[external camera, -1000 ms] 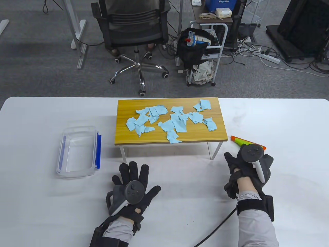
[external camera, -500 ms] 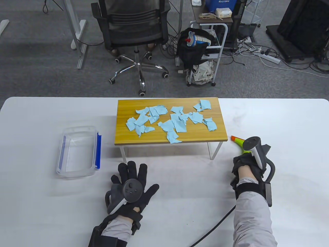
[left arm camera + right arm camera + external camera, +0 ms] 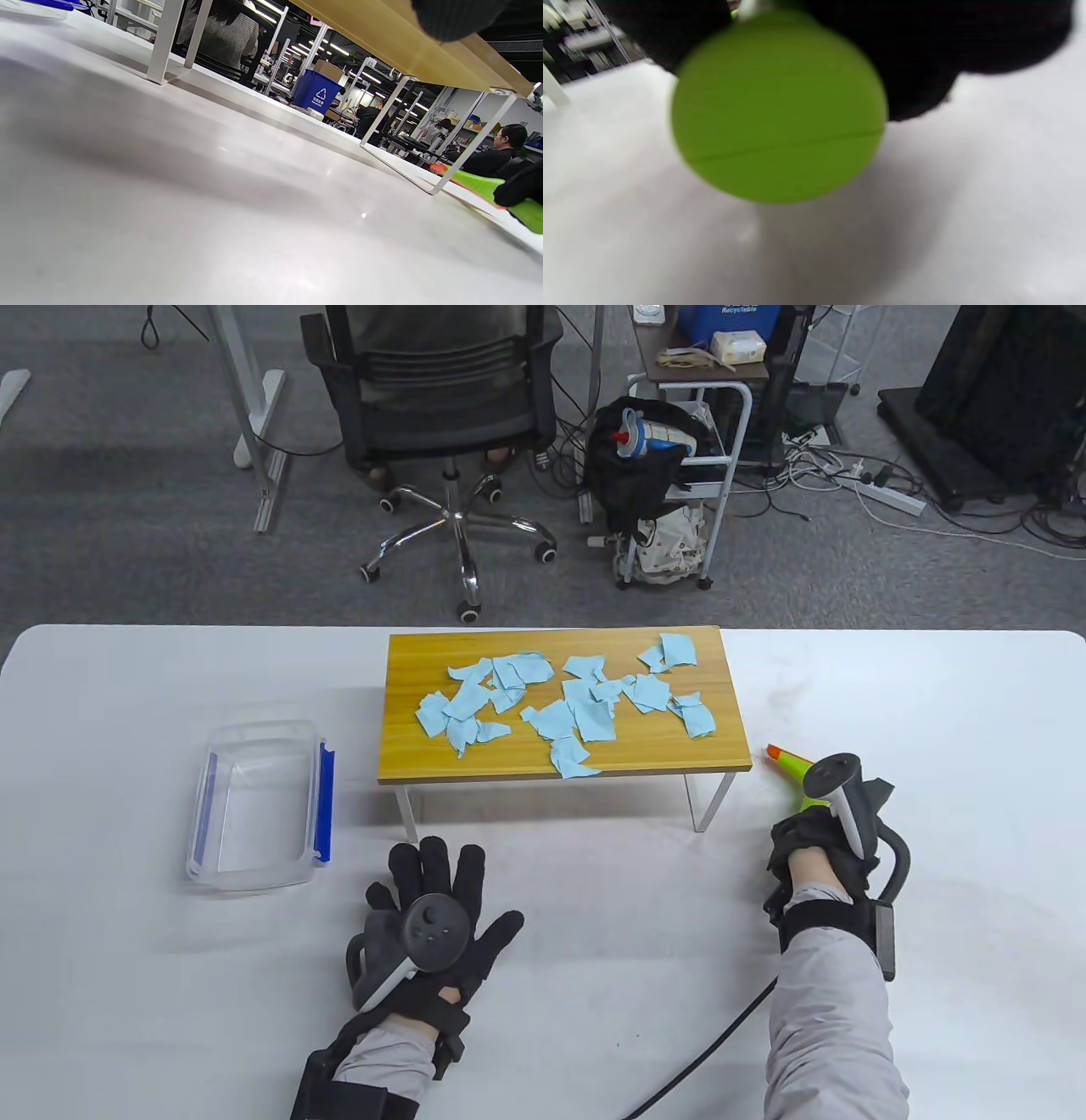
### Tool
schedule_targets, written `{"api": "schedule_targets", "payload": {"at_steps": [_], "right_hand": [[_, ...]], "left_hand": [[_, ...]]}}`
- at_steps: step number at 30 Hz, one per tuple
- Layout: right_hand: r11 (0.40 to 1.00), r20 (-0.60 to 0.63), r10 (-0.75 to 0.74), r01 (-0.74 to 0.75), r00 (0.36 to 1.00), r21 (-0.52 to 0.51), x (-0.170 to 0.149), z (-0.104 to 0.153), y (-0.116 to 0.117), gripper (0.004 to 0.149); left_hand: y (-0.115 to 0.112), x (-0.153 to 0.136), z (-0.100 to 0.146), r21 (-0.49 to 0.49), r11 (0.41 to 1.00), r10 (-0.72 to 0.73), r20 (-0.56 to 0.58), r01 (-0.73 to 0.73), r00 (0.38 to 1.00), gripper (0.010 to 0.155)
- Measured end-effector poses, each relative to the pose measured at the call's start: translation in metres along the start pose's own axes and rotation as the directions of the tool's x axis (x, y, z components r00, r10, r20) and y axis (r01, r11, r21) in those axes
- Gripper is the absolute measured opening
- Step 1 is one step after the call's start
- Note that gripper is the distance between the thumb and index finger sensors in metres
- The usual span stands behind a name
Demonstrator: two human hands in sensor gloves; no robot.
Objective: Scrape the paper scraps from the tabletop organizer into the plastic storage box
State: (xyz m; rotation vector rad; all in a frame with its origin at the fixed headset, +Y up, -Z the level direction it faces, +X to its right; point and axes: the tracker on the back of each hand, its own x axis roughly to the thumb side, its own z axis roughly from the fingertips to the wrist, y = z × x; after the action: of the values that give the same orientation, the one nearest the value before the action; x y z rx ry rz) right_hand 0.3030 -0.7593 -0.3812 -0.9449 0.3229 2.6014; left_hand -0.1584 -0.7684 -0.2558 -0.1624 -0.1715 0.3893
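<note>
Two hands: right hand (image 3: 819, 848) grips the green scraper (image 3: 791, 768) at 4 o'clock of the organizer (image 3: 399, 729); left hand (image 3: 437, 899) lies spread flat.

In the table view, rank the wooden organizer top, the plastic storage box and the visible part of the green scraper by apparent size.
1. Wooden organizer top, clearly the largest.
2. Plastic storage box, roughly a third of that area.
3. Green scraper, smallest; the right hand holds it and covers most of it, so its full size cannot be judged.
</note>
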Motion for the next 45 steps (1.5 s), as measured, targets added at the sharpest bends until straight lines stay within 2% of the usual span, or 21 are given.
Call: {"api": "schedule_targets", "payload": {"at_steps": [3, 6, 9, 11, 14, 18, 21, 24, 25, 30, 31, 39, 45], "right_hand": [[0.985, 0.094, -0.155, 0.161, 0.983, -0.063, 0.004, 0.009, -0.028, 0.068], [0.958, 0.215, -0.236, 0.264, 0.948, -0.112, 0.015, 0.021, -0.064, 0.067], [0.932, 0.336, -0.287, 0.343, 0.897, -0.117, 0.034, 0.037, -0.101, 0.066], [0.923, 0.44, -0.275, 0.363, 0.855, -0.13, 0.055, 0.055, -0.13, 0.066], [0.923, 0.564, -0.198, 0.346, 0.801, -0.168, 0.09, 0.084, -0.158, 0.065], [0.93, 0.703, -0.087, 0.311, 0.706, -0.197, 0.142, 0.126, -0.174, 0.064], [0.941, 0.777, 0.036, 0.24, 0.629, -0.238, 0.182, 0.157, -0.171, 0.062], [0.923, 0.809, 0.223, 0.147, 0.544, -0.354, 0.225, 0.188, -0.159, 0.059], [0.923, 0.812, 0.248, 0.127, 0.528, -0.364, 0.233, 0.192, -0.155, 0.058], [0.899, 0.825, 0.413, -0.027, 0.386, -0.438, 0.287, 0.223, -0.119, 0.053], [0.879, 0.811, 0.462, -0.065, 0.359, -0.472, 0.298, 0.228, -0.108, 0.053], [0.798, 0.789, 0.594, -0.237, 0.154, -0.554, 0.336, 0.248, -0.051, 0.053], [0.772, 0.781, 0.614, -0.295, 0.117, -0.563, 0.342, 0.247, -0.029, 0.053]], "left_hand": [[-0.001, 0.001, 0.0, -0.004, 1.0, -0.003, 0.004, 0.003, 1.0, 0.085], [-0.001, 0.001, 0.001, 0.001, 1.0, -0.007, 0.005, 0.007, 1.0, 0.086], [-0.001, 0.001, 0.001, 0.004, 1.0, -0.009, 0.003, 0.009, 1.0, 0.086], [-0.001, 0.0, 0.0, 0.005, 1.0, -0.007, -0.001, 0.007, 1.0, 0.086], [0.0, 0.0, 0.001, 0.007, 1.0, -0.007, -0.005, 0.007, 1.0, 0.085], [0.0, 0.0, 0.001, 0.012, 1.0, -0.006, -0.007, 0.006, 1.0, 0.085], [0.0, 0.0, 0.0, 0.008, 1.0, -0.001, -0.005, 0.001, 1.0, 0.085], [0.0, -0.001, 0.0, 0.011, 1.0, 0.009, -0.002, -0.009, 1.0, 0.085], [0.0, -0.001, 0.0, 0.013, 1.0, 0.01, -0.001, -0.01, 1.0, 0.085], [0.001, -0.002, 0.0, 0.019, 1.0, 0.02, 0.0, -0.02, 1.0, 0.085], [0.001, -0.002, 0.0, 0.019, 1.0, 0.022, 0.0, -0.022, 1.0, 0.085], [0.002, -0.003, -0.001, 0.015, 0.999, 0.034, 0.001, -0.034, 0.999, 0.085], [0.002, -0.003, -0.001, 0.009, 0.999, 0.04, -0.001, -0.04, 0.999, 0.085]]}}
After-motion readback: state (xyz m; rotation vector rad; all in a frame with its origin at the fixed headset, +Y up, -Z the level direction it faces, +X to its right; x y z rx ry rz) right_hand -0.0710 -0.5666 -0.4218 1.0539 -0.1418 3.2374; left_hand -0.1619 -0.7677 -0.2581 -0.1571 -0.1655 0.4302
